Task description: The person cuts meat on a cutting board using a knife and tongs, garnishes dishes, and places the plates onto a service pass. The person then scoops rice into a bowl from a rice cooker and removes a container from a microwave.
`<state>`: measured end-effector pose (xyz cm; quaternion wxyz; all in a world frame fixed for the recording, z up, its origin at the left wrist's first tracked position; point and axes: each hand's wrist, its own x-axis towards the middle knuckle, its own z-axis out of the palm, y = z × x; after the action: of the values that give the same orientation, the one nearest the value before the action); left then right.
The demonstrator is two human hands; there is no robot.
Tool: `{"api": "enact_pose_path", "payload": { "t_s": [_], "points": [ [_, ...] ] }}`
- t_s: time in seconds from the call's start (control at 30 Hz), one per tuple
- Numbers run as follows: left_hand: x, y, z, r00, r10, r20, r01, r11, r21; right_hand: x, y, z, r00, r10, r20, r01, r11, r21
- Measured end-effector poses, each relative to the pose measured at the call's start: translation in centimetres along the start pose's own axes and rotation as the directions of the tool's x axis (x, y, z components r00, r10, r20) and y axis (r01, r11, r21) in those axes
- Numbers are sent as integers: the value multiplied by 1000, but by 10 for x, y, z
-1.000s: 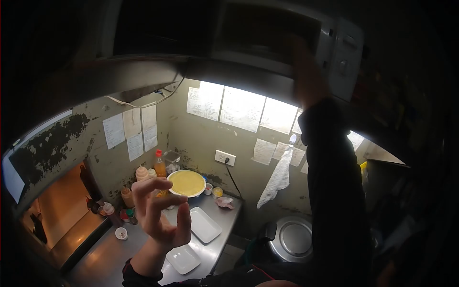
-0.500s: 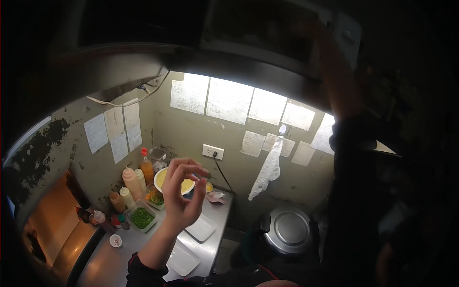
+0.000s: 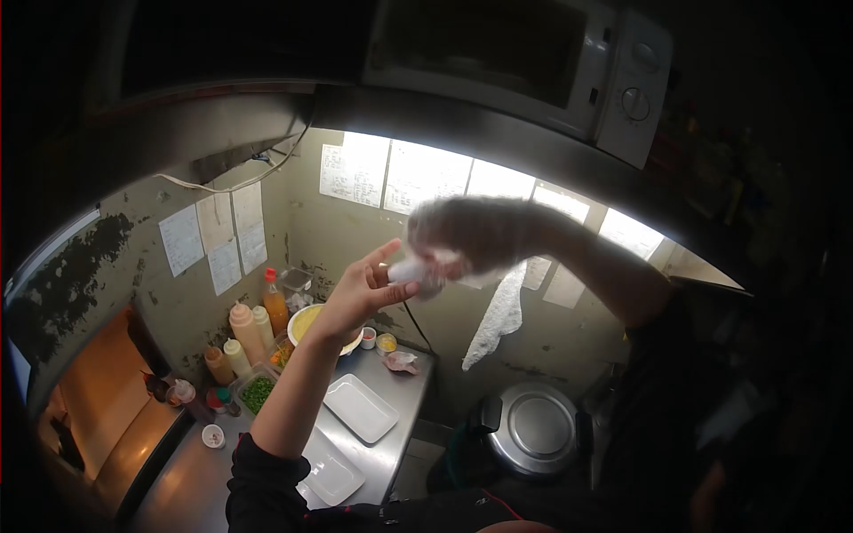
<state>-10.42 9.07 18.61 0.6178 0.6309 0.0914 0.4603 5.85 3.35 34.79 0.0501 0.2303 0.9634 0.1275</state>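
My left hand (image 3: 360, 291) is raised above the counter, thumb and fingers closed on a small whitish thing (image 3: 409, 272). Motion blur keeps me from telling what kind of thing it is. Directly beside it, touching or almost touching, is my right hand (image 3: 475, 238). A pale, translucent smear, like thin plastic, shows over that hand, and its fingers are too blurred to read. Under my left arm are two white rectangular plates (image 3: 362, 409) on the metal counter (image 3: 391, 462).
Sauce bottles (image 3: 249, 330), a tub of chopped greens (image 3: 258, 393) and a white bowl with yellow contents (image 3: 306, 322) line the counter's back. A microwave (image 3: 498, 53) sits on the overhead shelf. A lidded metal pot (image 3: 536, 426) stands right of the counter.
My right hand has come down from the microwave to meet my left hand. The left hand has moved up and slightly right, and a whitish thing now shows in its fingers.
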Motion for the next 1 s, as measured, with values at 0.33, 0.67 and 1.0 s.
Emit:
{"api": "enact_pose_path", "payload": {
  "t_s": [0.33,0.67,1.0],
  "points": [
    [-26,-14,1,995,-67,-72,57,990,-130,15,-2,42,998,-37,-47,43,988,147],
    [-51,-73,-10,974,37,-222,27,959,282,28,128,-145,711,371,-597,-675,598,-432],
    [-137,-110,6,952,-89,-294,210,886,414,28,180,-133,602,566,-563,-797,462,-389]
  ]
}}
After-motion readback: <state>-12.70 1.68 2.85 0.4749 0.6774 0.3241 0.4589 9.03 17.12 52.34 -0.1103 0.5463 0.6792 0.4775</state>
